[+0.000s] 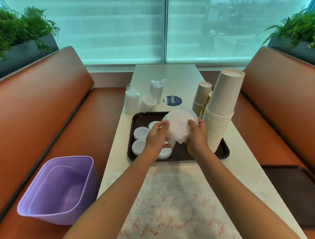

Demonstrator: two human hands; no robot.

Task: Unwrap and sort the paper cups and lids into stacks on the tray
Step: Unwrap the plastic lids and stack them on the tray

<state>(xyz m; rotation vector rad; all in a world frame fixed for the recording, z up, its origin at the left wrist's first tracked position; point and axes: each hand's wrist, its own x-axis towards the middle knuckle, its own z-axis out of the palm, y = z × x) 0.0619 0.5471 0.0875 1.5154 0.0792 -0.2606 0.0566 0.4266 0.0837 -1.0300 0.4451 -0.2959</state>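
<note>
**Midway: a wrapped lid sleeve is being opened over the tray**

Currently, a wrapped stack of lids [178, 125] is held above the dark tray [223, 152], gripped at its right side by the right hand [197, 136], while the plastic at its left is pinched by the left hand [156, 135]. Beneath and left of the left hand, several small lid stacks [140, 140] are already set down; right of the right hand, a tall cup stack [220, 118] stands on the tray's edge. Beyond the hands, three wrapped sleeves [141, 99] and more cups [201, 97] are left to sort. Little open room is judged to remain between the hands and the tall stack, which could be knocked; nearer the person, discarded wrap [177, 200] covers the table.
</note>
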